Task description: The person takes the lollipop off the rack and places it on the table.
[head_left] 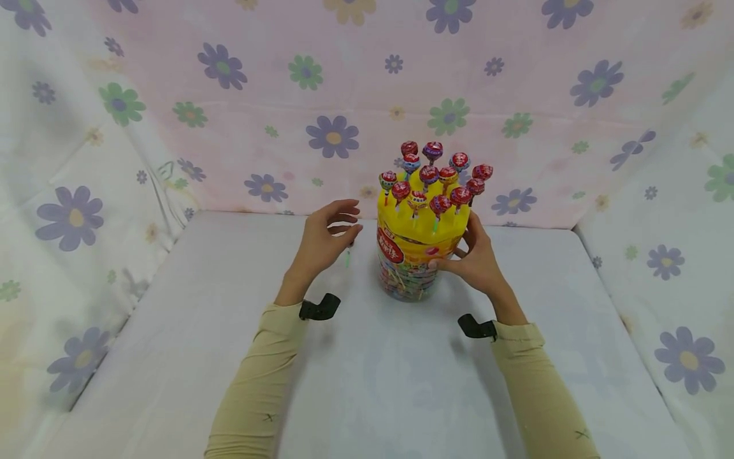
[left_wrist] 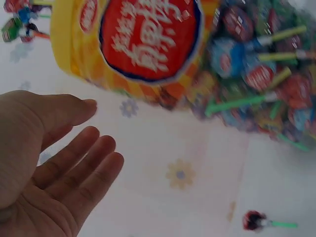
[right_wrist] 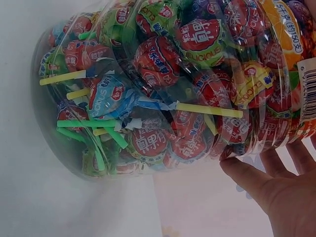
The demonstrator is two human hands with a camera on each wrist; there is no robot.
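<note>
A clear plastic jar [head_left: 408,280], packed with wrapped lollipops, stands on the table beneath a yellow top [head_left: 395,220]. Several lollipops [head_left: 429,176] stick up out of that top, their round heads wrapped mostly in red. My right hand [head_left: 476,258] grips the jar's right side, thumb at the front and fingers reaching behind. To the left of the jar my left hand [head_left: 327,236] holds nothing, its fingers extended and apart from the jar. A single lollipop with a green stick [left_wrist: 281,224] lies on the table, partly hidden by the left hand in the head view.
A white cloth covers the table [head_left: 390,382]. Behind it hangs a pink flowered curtain [head_left: 252,127], and flowered white cloth [head_left: 676,255] closes off both sides. Each wrist carries a small black camera mount [head_left: 320,307].
</note>
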